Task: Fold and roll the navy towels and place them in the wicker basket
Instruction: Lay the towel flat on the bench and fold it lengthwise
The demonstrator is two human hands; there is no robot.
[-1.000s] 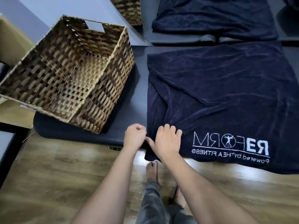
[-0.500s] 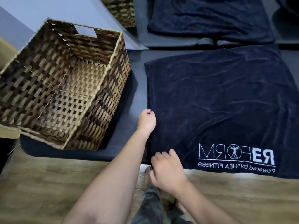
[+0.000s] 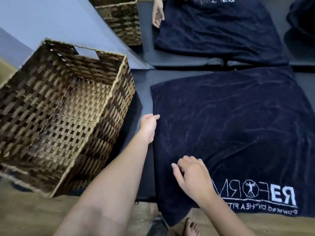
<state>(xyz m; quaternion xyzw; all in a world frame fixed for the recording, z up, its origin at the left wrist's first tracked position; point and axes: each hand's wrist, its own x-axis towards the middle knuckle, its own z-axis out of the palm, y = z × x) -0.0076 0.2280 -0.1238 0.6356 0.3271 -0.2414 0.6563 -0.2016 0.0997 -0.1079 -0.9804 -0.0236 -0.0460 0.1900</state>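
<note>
Navy towel point(image 3: 230, 133) lies flat on the black mat point(image 3: 144, 99), long axis left to right, logo upside-down to me. My left hand point(image 3: 148, 126) pinches its left edge; my right hand point(image 3: 192, 174) rests on it, fingers loosely curled.

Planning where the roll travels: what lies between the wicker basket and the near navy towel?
In the head view, only bare dark mat separates the wicker basket from the navy towel.

Plush matt cloth towel point(image 3: 230, 125); rough woven wicker basket point(image 3: 56, 116); wood-grain floor point(image 3: 34, 215).
</note>
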